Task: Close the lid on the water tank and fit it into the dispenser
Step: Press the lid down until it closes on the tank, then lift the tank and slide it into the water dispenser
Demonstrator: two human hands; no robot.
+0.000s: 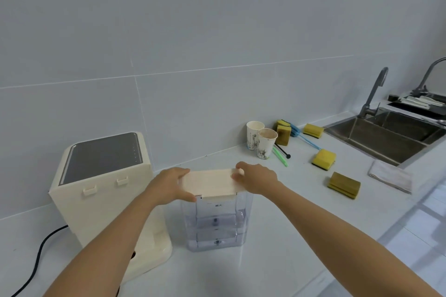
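Observation:
A clear plastic water tank [217,224] stands upright on the white counter, with some water in its lower part. A cream lid [208,183] lies across its top. My left hand [170,184] grips the lid's left end, and my right hand [255,179] grips its right end, fingers curled over the far edge. The cream water dispenser [101,188] with a dark top panel stands just left of the tank, its back side with two small clips facing the tank.
Two paper cups [261,142] stand behind the tank near the wall. Several yellow sponges [323,158], a blue brush and a green straw lie to the right. A folded cloth [389,178] lies by the steel sink [386,137]. A black cable [38,255] runs left of the dispenser.

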